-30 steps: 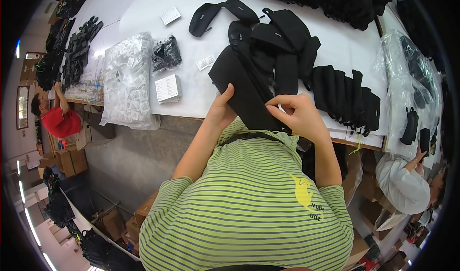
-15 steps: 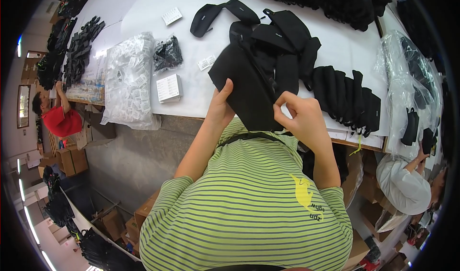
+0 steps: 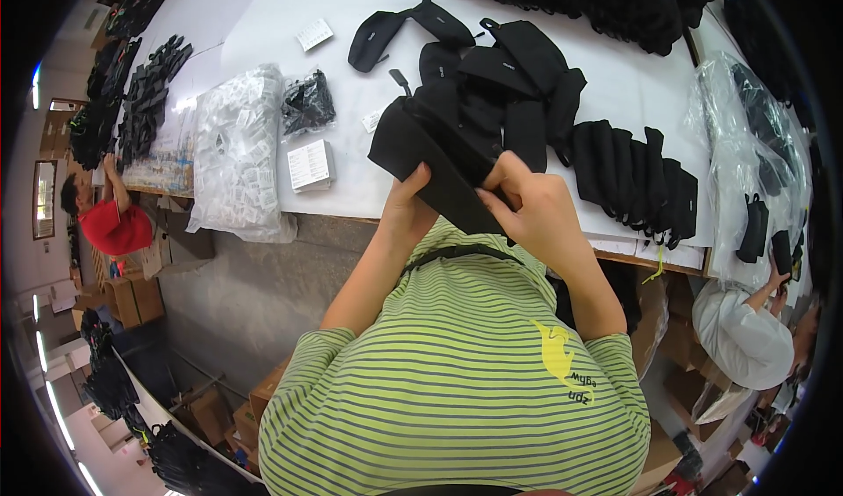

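Observation:
A black zip pouch (image 3: 448,184) is held up at the table's near edge, its mouth spread and its dark inside partly showing. My left hand (image 3: 409,199) grips its left side, thumb on the front and fingers behind it. With thumb and forefinger bent in at the opening, my right hand (image 3: 531,204) pinches the right edge of the pouch. A zipper pull (image 3: 399,81) sticks up past its far corner. Just beyond lies a loose pile of black pouches (image 3: 500,70), and to the right a row of similar black pouches (image 3: 628,176) lies side by side.
To the left are a clear bag of white labels (image 3: 235,154), a small bag of black parts (image 3: 308,103) and a stack of white cards (image 3: 311,165). A big black heap (image 3: 588,0) lies at the far side. Co-workers in red (image 3: 118,224) and white (image 3: 742,334) stand at either side.
The pouch has tilted and its mouth has come open. My right hand has moved slightly up and left, from the lower right edge to the opening.

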Tool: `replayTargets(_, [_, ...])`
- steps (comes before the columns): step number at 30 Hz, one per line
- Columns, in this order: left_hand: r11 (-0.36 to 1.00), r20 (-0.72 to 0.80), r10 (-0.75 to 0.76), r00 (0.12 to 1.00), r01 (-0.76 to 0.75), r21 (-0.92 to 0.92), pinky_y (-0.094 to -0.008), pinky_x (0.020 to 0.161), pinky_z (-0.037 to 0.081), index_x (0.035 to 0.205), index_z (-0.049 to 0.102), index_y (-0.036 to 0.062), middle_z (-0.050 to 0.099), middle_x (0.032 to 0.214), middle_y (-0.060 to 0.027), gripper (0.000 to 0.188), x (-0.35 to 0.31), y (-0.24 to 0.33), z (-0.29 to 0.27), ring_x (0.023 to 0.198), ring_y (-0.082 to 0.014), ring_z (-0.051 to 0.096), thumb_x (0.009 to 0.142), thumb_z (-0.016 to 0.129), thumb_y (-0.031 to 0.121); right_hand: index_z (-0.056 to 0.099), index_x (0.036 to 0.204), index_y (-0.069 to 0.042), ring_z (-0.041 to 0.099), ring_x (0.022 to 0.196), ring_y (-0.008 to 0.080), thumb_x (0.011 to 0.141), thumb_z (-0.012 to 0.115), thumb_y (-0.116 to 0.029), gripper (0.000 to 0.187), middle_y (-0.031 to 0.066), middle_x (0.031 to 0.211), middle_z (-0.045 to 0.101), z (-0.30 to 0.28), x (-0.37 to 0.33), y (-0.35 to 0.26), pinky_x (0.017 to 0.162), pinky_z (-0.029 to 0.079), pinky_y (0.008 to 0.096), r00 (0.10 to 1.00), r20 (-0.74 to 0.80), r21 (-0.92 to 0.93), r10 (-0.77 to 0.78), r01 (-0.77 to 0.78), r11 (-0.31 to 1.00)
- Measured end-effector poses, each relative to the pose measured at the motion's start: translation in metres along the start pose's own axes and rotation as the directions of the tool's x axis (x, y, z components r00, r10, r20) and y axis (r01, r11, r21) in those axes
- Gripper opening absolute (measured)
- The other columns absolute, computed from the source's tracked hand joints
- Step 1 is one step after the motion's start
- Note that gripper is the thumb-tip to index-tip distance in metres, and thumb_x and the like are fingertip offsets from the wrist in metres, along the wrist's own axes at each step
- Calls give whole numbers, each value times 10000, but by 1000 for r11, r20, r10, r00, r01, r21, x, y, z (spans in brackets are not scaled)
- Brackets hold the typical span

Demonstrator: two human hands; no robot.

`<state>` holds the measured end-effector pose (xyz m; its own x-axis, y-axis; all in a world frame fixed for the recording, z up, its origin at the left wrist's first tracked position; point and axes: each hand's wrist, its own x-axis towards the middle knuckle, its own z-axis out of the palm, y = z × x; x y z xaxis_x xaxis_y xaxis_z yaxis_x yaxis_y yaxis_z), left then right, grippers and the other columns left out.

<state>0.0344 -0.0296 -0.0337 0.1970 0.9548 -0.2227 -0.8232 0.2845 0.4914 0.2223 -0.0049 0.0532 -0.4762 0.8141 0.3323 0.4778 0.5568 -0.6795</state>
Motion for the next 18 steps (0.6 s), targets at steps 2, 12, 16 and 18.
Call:
replayTargets(2, [998,-145,63,987,-67,-19,-393,984,403,1229,507,89,589,1151,-42,503,-3,0,12,1128,-217,533,816,717,284,503,818,-61,430,393,188,780,729,-141,243,43,480,452,0,0,-3,426,320,281,987,11,65,158,-158,985])
replayTargets(12, [966,-266,215,940,-245,-83,-388,965,424,1142,586,99,630,1081,-42,376,-1,26,35,1036,-218,579,861,659,339,486,793,-70,381,582,18,845,700,-137,231,-57,631,461,23,-27,25,535,279,192,858,-136,677,496,-285,678])
replayTargets(16, [951,-213,289,933,-305,-46,-390,965,428,1182,568,96,623,1109,-46,380,3,33,34,1055,-217,574,878,645,311,493,834,-60,446,686,48,862,660,-79,171,-9,789,520,24,-37,25,638,357,190,866,-61,806,495,-250,537])
replayTargets(18, [944,-237,320,917,-330,-6,-393,966,428,1194,561,93,620,1117,-47,385,6,35,35,1057,-218,574,882,641,303,497,847,-59,451,690,50,869,646,-69,151,-3,815,529,23,-39,30,644,365,191,882,-78,806,465,-218,550])
